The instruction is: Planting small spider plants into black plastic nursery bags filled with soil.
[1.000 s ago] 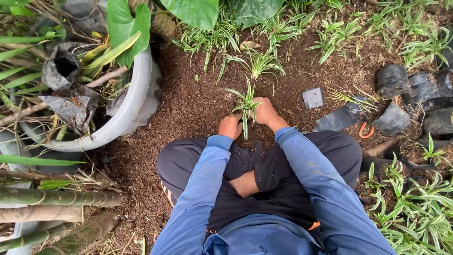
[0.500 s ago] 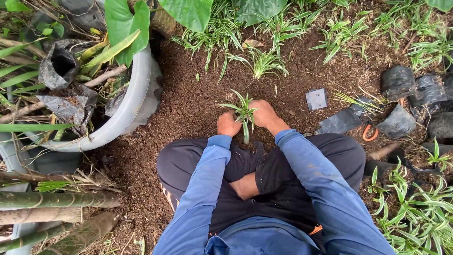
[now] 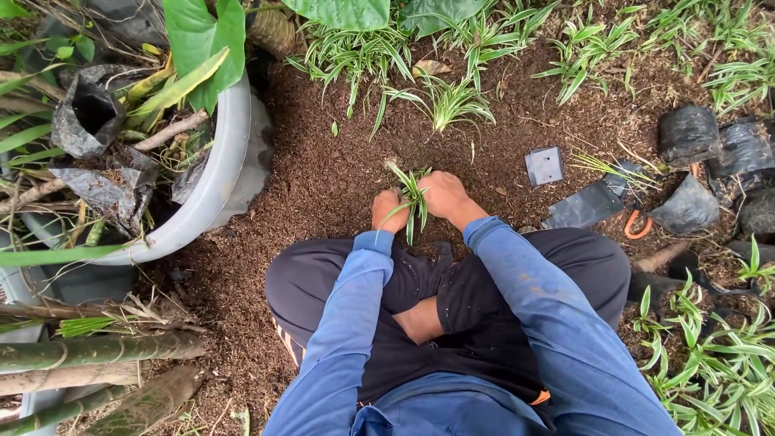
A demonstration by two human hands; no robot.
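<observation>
A small striped green-and-white seedling stands in the brown soil bed just in front of my crossed legs. My left hand presses the soil at the seedling's left side, fingers curled down. On the right of the seedling, my right hand cups its base. Both hands touch the soil around the plant; the blue sleeves reach to the wrists.
Similar striped plants grow further up the bed. A large pale pot with black bags and leaves is at left. Black plastic nursery bags lie at right, beside an orange-handled tool and a grey square tag. Bamboo stalks lie lower left.
The seedling has settled lower and its leaves have shifted slightly. Both hands stay at its base, closing in on the soil around it.
</observation>
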